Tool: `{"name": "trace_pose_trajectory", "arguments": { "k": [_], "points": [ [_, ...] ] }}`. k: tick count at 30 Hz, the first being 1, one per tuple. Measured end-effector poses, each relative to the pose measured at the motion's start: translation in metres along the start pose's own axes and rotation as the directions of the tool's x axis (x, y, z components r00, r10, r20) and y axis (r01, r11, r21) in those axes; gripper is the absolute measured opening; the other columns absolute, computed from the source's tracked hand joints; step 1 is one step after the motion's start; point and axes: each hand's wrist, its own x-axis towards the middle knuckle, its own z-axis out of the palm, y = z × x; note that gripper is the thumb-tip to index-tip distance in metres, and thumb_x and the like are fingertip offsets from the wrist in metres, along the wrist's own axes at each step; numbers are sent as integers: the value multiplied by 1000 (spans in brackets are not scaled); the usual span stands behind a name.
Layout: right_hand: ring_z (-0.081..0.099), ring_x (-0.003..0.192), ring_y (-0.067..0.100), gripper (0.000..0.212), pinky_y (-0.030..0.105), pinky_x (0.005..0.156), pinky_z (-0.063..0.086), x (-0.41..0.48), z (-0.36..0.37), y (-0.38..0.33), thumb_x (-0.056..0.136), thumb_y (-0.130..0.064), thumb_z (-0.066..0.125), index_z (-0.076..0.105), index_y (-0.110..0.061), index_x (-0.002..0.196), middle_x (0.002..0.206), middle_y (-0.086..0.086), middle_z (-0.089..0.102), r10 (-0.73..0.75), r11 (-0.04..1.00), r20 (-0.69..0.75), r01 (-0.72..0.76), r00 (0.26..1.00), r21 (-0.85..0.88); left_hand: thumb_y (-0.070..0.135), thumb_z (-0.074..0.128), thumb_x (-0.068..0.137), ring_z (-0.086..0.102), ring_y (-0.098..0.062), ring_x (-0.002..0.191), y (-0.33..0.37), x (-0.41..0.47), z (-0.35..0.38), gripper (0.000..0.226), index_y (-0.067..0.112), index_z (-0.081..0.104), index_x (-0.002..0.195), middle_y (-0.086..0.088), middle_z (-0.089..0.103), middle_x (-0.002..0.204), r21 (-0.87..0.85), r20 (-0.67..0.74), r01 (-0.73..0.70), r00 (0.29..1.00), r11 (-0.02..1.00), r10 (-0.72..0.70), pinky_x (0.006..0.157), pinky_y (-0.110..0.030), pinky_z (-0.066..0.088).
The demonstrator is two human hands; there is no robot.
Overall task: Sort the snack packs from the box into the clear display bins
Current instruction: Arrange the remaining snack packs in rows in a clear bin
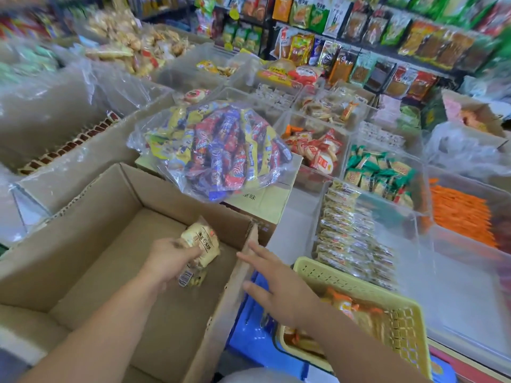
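Note:
An open cardboard box (91,225) fills the lower left of the head view. Inside it my left hand (168,258) grips pale yellow snack packs (203,243), with one more pack hanging below my palm. My right hand (276,283) hovers open over the box's right wall, fingers spread and straight, holding nothing. To the right stands a clear display bin (414,244) with a stack of the same pale packs (351,233) along its left side.
A yellow plastic basket (398,305) with orange packs sits on a blue stool (249,338) under my right forearm. A clear bag of mixed candy (218,147) lies on a closed carton behind the box. More clear bins with red, green and orange packs stand beyond.

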Motion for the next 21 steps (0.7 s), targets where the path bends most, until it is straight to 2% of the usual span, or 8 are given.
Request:
{"name": "trace_pose_trajectory", "arguments": {
  "k": [3,6,10,13,15,17,19,21],
  "points": [
    [35,141,0,58,26,115,32,-21,-21,12,99,-48,55,23,-62,145,161,-34,8,-53,996,-86,58,995,66,20,92,73,67,-27,59,22,-47,-14,24,8,74,85,-13,77,73,-105,-38,-150,988,983,147,60,-37,49],
    [59,120,17,59,36,108,46,-54,-48,33,98,-52,55,24,-62,147,158,-38,10,-93,988,-141,108,986,107,23,86,75,75,-29,76,44,-106,0,19,22,80,94,-5,81,91,-175,3,-250,967,952,255,75,-41,54],
    [61,118,29,66,33,103,48,-100,-81,63,97,-45,60,21,-66,146,157,-39,11,-150,975,-237,183,960,125,22,81,69,73,-20,72,67,-177,60,23,31,83,91,-12,80,95,-240,219,-222,936,945,276,69,-35,55],
    [37,142,1,72,35,110,43,-136,-104,94,98,-37,63,18,-64,148,160,-34,11,-205,968,-293,237,934,80,17,84,66,67,-14,57,67,-206,122,16,31,83,74,-9,78,80,-271,313,-136,924,953,221,52,-23,51],
    [29,141,-7,79,35,110,45,-158,-117,115,96,-27,66,19,-62,149,162,-29,11,-226,968,-307,248,924,35,15,85,66,67,-15,56,63,-215,158,11,25,81,67,-10,76,77,-281,370,-54,915,958,160,50,-24,52],
    [29,143,-4,84,35,109,46,-175,-128,133,94,-17,69,23,-62,148,164,-23,12,-250,965,-306,262,919,-1,20,84,59,69,-24,69,59,-222,186,20,17,80,78,-17,75,85,-241,416,15,905,970,90,62,-31,54],
    [31,146,5,89,36,108,46,-187,-137,148,90,-8,71,27,-60,147,165,-18,12,-289,955,-309,294,906,-29,29,84,50,69,-32,88,57,-225,208,58,8,74,103,-26,74,103,-193,478,85,878,977,18,82,-42,55],
    [31,148,13,87,41,107,47,-195,-142,157,84,-2,71,38,-53,147,166,-13,14,-331,942,-311,331,891,-55,32,84,48,67,-33,97,59,-230,225,57,11,73,100,-21,74,109,-141,526,102,850,985,-13,102,-54,49]
  ]
}}
